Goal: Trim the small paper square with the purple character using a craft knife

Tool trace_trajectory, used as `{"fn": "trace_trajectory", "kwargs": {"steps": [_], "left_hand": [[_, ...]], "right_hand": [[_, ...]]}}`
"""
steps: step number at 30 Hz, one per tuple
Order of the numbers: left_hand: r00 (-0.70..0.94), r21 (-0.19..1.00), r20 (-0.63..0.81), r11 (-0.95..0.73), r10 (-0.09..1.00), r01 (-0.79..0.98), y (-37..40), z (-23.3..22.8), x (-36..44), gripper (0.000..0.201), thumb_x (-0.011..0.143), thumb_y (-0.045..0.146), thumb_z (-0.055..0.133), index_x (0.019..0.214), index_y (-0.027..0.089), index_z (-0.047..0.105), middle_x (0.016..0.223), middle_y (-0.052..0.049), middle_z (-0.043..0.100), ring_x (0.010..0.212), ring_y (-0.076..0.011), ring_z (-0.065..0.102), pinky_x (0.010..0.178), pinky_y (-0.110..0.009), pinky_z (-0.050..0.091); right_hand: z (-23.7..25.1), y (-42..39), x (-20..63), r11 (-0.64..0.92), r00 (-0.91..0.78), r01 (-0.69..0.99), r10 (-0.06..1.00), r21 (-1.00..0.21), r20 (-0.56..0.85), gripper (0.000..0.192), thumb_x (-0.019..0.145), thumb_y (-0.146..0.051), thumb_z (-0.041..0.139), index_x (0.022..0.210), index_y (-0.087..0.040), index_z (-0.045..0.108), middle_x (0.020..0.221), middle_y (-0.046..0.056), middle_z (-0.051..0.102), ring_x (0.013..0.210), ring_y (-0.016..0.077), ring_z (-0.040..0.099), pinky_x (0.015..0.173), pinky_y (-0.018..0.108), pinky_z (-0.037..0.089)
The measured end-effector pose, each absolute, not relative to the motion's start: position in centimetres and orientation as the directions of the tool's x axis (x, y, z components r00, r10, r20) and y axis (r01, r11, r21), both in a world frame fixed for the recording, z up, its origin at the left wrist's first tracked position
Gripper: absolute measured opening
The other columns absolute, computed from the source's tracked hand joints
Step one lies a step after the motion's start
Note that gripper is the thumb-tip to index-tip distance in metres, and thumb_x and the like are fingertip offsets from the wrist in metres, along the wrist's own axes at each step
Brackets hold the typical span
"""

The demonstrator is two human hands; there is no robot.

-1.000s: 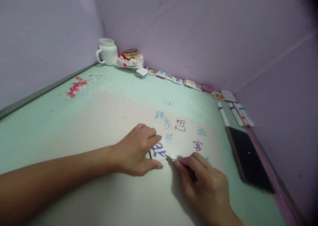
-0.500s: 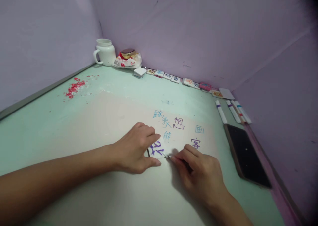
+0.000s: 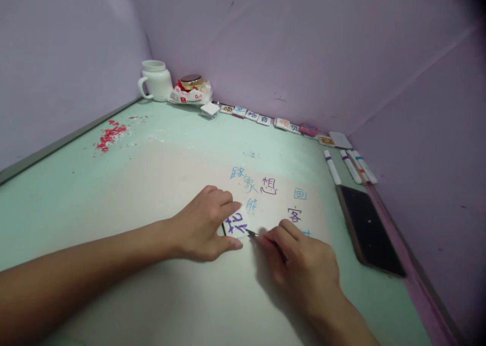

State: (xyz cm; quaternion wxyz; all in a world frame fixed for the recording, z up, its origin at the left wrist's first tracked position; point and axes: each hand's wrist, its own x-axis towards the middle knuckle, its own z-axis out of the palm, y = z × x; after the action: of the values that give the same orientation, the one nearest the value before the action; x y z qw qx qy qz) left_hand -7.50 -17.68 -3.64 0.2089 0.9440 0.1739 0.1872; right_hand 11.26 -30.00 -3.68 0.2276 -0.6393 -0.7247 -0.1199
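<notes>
Sheet of paper (image 3: 190,184): large, pale, lying flat on the mint-green table (image 3: 56,194), bearing hand-drawn Chinese characters in blue and purple near its far right part. Both hands rest on it at its near right area.
Left hand (image 3: 203,227): palm down on the sheet, fingers curled, thumb and forefinger framing a purple character (image 3: 236,223) and pressing the paper flat; it grips nothing.
Right hand (image 3: 304,267): just right of the left hand, fingers pinched closed round a thin craft knife (image 3: 252,233), whose tip touches the sheet at the lower right corner of the purple character.
Black phone (image 3: 366,229): flat on the table, right of the sheet, well clear of the hands.
White mug (image 3: 155,80): far corner, beside a wrapped packet (image 3: 190,90).
Marker pens (image 3: 349,166): several, side by side beyond the phone.
Small character tiles (image 3: 261,119): in a row along the back wall.
Red flecks (image 3: 110,133): scattered on the table at far left.
</notes>
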Motion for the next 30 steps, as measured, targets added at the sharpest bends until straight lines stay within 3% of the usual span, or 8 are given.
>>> {"fn": "trace_trajectory", "kwargs": {"steps": [9,16,20,25,30], "left_hand": [[0.861,0.451,0.309,-0.859,0.404,0.241,-17.7,-4.1,-7.6,0.046,0.080,0.047,0.066,0.107,0.011,0.061,0.086,-0.009,0.058,0.078,-0.0234,0.053,0.080,-0.043,0.041],[0.861,0.441,0.301,-0.860,0.411,0.257,-17.7,-4.1,-7.5,0.046,0.078,0.047,0.068,0.106,0.011,0.062,0.089,-0.009,0.058,0.080,-0.0237,0.053,0.081,-0.043,0.040],[0.862,0.434,0.289,-0.860,0.417,0.270,-17.8,-4.0,-7.5,0.049,0.076,0.049,0.070,0.106,0.011,0.062,0.087,-0.009,0.058,0.079,-0.0237,0.053,0.082,-0.042,0.039],[0.885,0.425,0.224,-0.858,0.407,0.288,-17.8,-3.5,-7.6,0.058,0.077,0.053,0.069,0.112,0.007,0.060,0.086,-0.009,0.057,0.078,-0.0241,0.052,0.083,-0.043,0.039],[0.882,0.416,0.225,-0.860,0.413,0.296,-17.9,-3.4,-7.6,0.057,0.083,0.057,0.059,0.114,0.009,0.059,0.087,-0.009,0.056,0.078,-0.0243,0.050,0.084,-0.044,0.039]], "right_hand": [[-3.8,-29.8,12.7,0.248,-0.151,0.947,0.905,-0.205,0.398,0.024,0.090,-0.025,0.050,0.070,-0.020,0.061,0.060,-0.003,0.052,0.044,0.0094,0.045,0.043,0.026,0.022],[-3.4,-30.0,13.6,0.300,-0.149,0.835,0.930,-0.461,0.335,0.020,0.087,-0.025,0.055,0.070,-0.019,0.063,0.059,-0.003,0.051,0.047,0.0083,0.047,0.046,0.023,0.030],[-3.6,-30.3,13.3,0.290,-0.111,0.873,0.901,-0.391,0.419,0.018,0.088,-0.024,0.056,0.071,-0.019,0.063,0.060,-0.003,0.052,0.045,0.0076,0.045,0.045,0.022,0.030],[-3.8,-30.6,12.4,0.264,-0.128,0.945,0.840,-0.191,0.526,0.015,0.089,-0.025,0.057,0.077,-0.023,0.066,0.060,-0.005,0.057,0.045,0.0079,0.049,0.044,0.025,0.027],[-3.9,-30.4,11.8,0.270,-0.180,0.961,0.784,-0.066,0.594,0.018,0.091,-0.024,0.058,0.075,-0.022,0.067,0.059,-0.005,0.061,0.049,0.0077,0.053,0.047,0.027,0.026]]}}
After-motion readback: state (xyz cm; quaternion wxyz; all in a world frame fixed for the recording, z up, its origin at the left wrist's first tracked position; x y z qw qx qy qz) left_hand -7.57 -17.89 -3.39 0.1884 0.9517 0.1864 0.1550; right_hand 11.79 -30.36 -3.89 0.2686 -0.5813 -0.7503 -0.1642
